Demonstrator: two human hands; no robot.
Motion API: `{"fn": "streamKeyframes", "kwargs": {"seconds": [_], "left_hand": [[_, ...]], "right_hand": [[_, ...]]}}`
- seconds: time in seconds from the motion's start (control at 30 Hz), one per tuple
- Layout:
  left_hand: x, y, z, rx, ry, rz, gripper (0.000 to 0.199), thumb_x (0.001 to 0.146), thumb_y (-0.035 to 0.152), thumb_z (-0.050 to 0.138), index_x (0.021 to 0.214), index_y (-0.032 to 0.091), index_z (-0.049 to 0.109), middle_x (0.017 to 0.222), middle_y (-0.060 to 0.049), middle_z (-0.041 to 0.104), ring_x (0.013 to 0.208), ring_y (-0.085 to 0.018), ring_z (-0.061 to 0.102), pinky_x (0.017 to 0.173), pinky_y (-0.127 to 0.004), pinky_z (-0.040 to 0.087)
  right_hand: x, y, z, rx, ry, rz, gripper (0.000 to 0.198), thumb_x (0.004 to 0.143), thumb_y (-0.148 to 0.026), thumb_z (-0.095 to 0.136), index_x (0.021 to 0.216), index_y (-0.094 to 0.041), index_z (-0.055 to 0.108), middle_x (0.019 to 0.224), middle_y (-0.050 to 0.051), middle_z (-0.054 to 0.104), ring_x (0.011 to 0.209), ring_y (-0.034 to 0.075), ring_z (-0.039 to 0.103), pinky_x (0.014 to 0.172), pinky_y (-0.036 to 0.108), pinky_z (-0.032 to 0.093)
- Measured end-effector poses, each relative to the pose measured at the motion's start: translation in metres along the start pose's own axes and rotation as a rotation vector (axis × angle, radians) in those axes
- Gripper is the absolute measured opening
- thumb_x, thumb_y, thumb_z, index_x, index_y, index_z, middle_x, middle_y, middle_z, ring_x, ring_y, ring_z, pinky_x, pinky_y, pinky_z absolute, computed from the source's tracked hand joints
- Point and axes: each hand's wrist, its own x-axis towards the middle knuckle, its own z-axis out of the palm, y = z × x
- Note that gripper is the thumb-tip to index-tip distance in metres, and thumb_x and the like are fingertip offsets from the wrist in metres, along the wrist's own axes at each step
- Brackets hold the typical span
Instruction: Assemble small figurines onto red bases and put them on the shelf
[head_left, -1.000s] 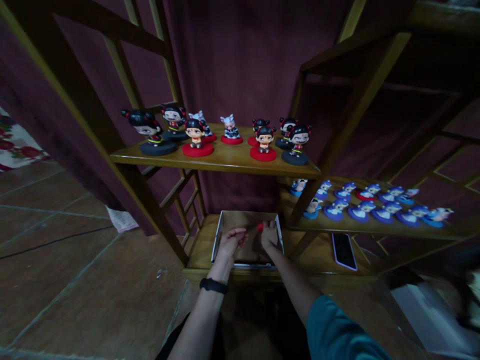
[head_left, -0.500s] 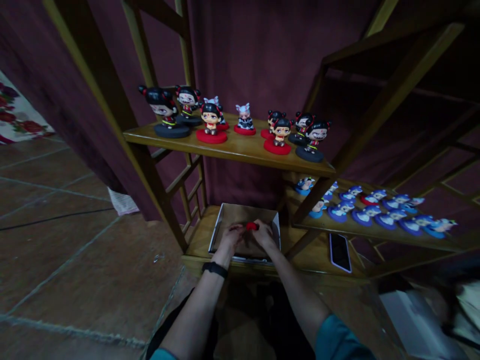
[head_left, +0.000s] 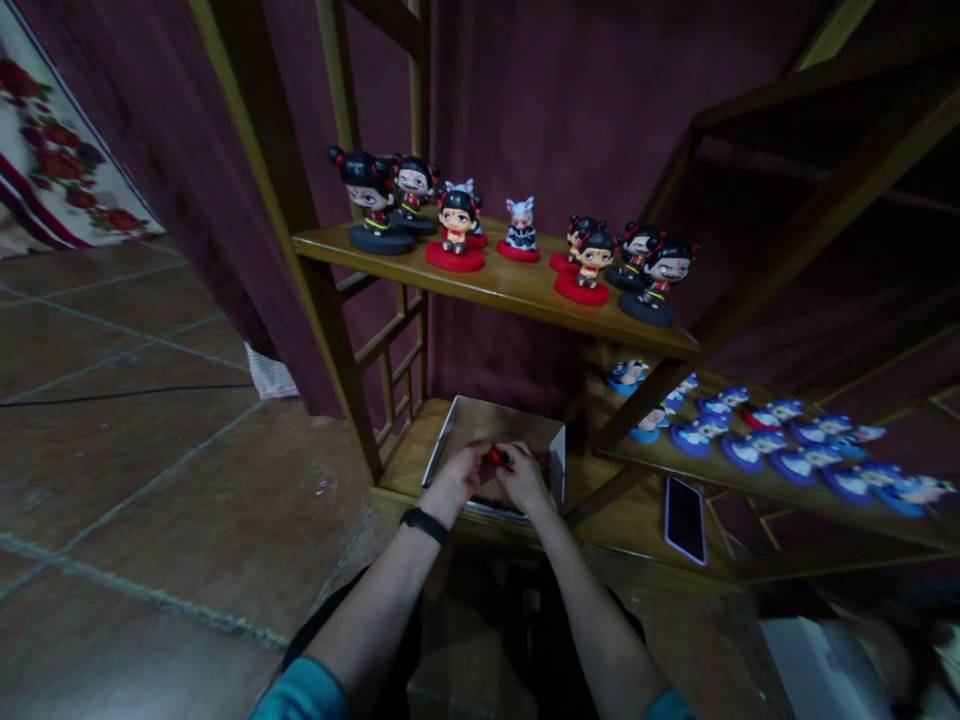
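Note:
Both my hands are together over an open shallow cardboard box (head_left: 551,465) on the lowest shelf. Between them is a small red object (head_left: 493,456) with some dark parts, mostly covered by my fingers, so its kind is hard to make out. My left hand (head_left: 466,470) has its fingers closed round the left side of it. The fingers of my right hand (head_left: 523,476) pinch it from the right. The brown inside of the box shows behind the hands.
Above, a wooden shelf (head_left: 510,285) carries several figurines with black hair buns (head_left: 457,222) on red or dark bases. To the right, a lower shelf holds several blue-and-white figurines (head_left: 701,432). A phone (head_left: 684,518) lies right of the box. An upright post (head_left: 322,320) stands left.
My left hand has come against the red object, which my right hand alone held before. The object has moved slightly left. The head view has shifted, so the shelves appear farther right.

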Motion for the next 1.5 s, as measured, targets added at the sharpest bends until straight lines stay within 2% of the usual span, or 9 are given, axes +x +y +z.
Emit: {"fn": "streamKeyframes", "kwargs": {"seconds": [0.13,0.3,0.43,0.67,0.83,1.07,1.2,1.37,1.5], "left_hand": [[0.0,0.007,-0.003,0.009,0.006,-0.056,0.02,0.076,0.01,0.047,0.057,0.014,0.049,0.037,0.004,0.039,0.035,-0.008,0.043,0.049,-0.023,0.045],[-0.005,0.018,-0.002,0.011,-0.034,-0.06,0.014,0.077,0.01,0.044,0.075,0.011,0.058,0.057,-0.006,0.06,0.049,-0.013,0.057,0.056,-0.026,0.049],[-0.006,0.021,-0.001,-0.009,-0.066,-0.058,0.016,0.079,0.011,0.044,0.084,0.01,0.059,0.062,-0.007,0.063,0.055,-0.013,0.06,0.058,-0.026,0.05],[-0.003,0.023,-0.003,-0.067,-0.091,-0.032,0.02,0.085,0.023,0.047,0.089,0.01,0.061,0.074,-0.011,0.066,0.065,-0.014,0.062,0.062,-0.026,0.051],[0.001,0.022,-0.007,-0.074,-0.111,0.018,0.021,0.083,0.02,0.051,0.1,0.012,0.061,0.082,-0.011,0.066,0.07,-0.014,0.063,0.069,-0.029,0.052],[0.004,0.019,-0.007,-0.06,-0.098,0.131,0.015,0.073,0.011,0.065,0.088,0.01,0.064,0.086,-0.01,0.067,0.076,-0.014,0.063,0.073,-0.025,0.051],[0.001,0.016,-0.001,0.052,-0.062,0.237,0.028,0.06,0.002,0.073,0.086,0.009,0.064,0.082,-0.009,0.068,0.075,-0.012,0.062,0.074,-0.022,0.048],[-0.003,0.012,0.007,0.23,0.023,0.359,0.044,0.05,0.004,0.079,0.091,0.011,0.066,0.076,-0.005,0.068,0.067,-0.011,0.06,0.072,-0.023,0.045],[-0.005,0.012,0.009,0.251,-0.033,0.373,0.05,0.048,0.002,0.078,0.095,0.012,0.066,0.077,-0.004,0.069,0.066,-0.011,0.06,0.071,-0.023,0.044]], "right_hand": [[0.004,0.004,0.003,0.104,-0.055,0.01,0.045,0.063,-0.006,0.053,0.103,-0.026,0.061,0.104,0.003,0.051,0.094,0.016,0.055,0.078,0.031,0.049],[0.011,0.005,-0.003,0.334,-0.123,0.073,0.037,0.064,-0.015,0.06,0.099,-0.025,0.06,0.101,0.001,0.058,0.09,0.016,0.057,0.081,0.032,0.047],[0.013,-0.001,-0.011,0.567,-0.096,0.142,0.031,0.064,-0.024,0.063,0.095,-0.023,0.06,0.096,0.001,0.062,0.087,0.015,0.057,0.079,0.031,0.047],[0.014,-0.011,-0.024,0.972,0.006,0.402,0.035,0.065,-0.034,0.067,0.096,-0.021,0.059,0.085,0.003,0.066,0.07,0.012,0.059,0.066,0.028,0.048],[0.015,-0.014,-0.028,1.023,-0.038,0.42,0.034,0.063,-0.031,0.069,0.093,-0.02,0.061,0.084,0.003,0.067,0.068,0.012,0.059,0.062,0.025,0.047],[0.016,-0.016,-0.027,1.045,-0.025,0.426,0.029,0.063,-0.028,0.067,0.09,-0.02,0.062,0.086,0.002,0.066,0.064,0.01,0.058,0.058,0.024,0.047],[0.019,-0.015,-0.027,1.072,0.029,0.437,0.028,0.064,-0.028,0.066,0.09,-0.02,0.062,0.085,0.002,0.066,0.062,0.011,0.058,0.058,0.026,0.048],[0.019,-0.017,-0.025,1.032,0.04,0.428,0.027,0.064,-0.028,0.065,0.09,-0.02,0.062,0.076,0.001,0.065,0.06,0.011,0.057,0.057,0.026,0.048],[0.018,-0.019,-0.025,0.993,0.077,0.413,0.026,0.063,-0.028,0.065,0.088,-0.02,0.062,0.075,0.0,0.064,0.061,0.01,0.056,0.057,0.024,0.047]]}}
